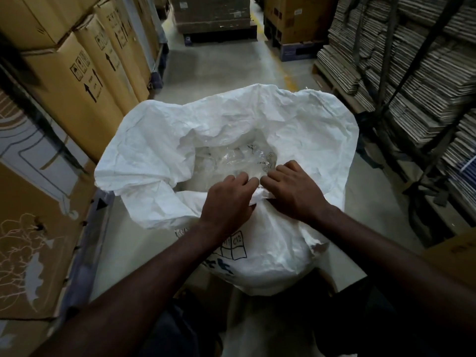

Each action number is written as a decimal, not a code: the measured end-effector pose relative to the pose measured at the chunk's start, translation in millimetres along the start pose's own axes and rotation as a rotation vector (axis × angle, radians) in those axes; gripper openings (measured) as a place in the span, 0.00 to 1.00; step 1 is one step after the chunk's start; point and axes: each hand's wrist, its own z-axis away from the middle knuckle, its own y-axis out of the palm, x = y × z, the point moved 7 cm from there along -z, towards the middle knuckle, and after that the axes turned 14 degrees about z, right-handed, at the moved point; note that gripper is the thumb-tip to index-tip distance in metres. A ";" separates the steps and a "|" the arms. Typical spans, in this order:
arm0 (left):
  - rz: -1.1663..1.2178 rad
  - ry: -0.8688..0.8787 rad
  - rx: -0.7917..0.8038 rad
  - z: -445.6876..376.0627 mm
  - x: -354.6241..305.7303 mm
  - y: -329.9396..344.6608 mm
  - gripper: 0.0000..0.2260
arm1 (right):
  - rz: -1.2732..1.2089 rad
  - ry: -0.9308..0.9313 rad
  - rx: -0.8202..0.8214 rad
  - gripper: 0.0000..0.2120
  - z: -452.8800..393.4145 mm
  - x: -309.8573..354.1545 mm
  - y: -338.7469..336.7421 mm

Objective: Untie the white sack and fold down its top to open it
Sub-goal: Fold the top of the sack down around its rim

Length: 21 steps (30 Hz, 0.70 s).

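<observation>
White sack [296,130] untied, mouth open; my left hand [228,199] and right hand [293,190] fingers pinch the 6 o'clock rim, fold-down unfinished.

White sack [296,130]: crinkled white weave, dark blue-black printed grid and lettering on near side. Inner liner [239,161]: clear, glossy, black markings. Cartons [85,81]: tan-brown, black arrows and handling symbols. Floor [219,70]: pale grey, yellow line.

Stacked cardboard boxes [77,73] line the left; flattened cardboard [412,60] piles rise on the right.
</observation>
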 end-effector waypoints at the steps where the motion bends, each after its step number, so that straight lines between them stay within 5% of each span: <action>1: 0.017 -0.002 -0.020 4.0 0.5 3.4 0.12 | -0.042 -0.039 0.050 0.12 1.9 -3.6 1.7; 5: 0.017 -0.033 -0.063 15.5 3.5 14.0 0.15 | -0.107 -0.128 0.279 0.30 21.0 -29.2 9.1; 13: 0.039 -0.037 0.059 -2.9 -35.7 33.4 0.27 | 0.023 0.048 -0.063 0.13 34.3 -42.8 -2.3; 16: 0.137 -0.043 0.036 -15.7 -43.2 31.1 0.17 | 0.021 0.128 -0.043 0.16 41.3 -41.2 -2.0; 21: 0.230 -0.044 0.011 -16.8 -44.6 33.4 0.10 | -0.315 0.636 0.091 0.21 64.8 -73.3 0.2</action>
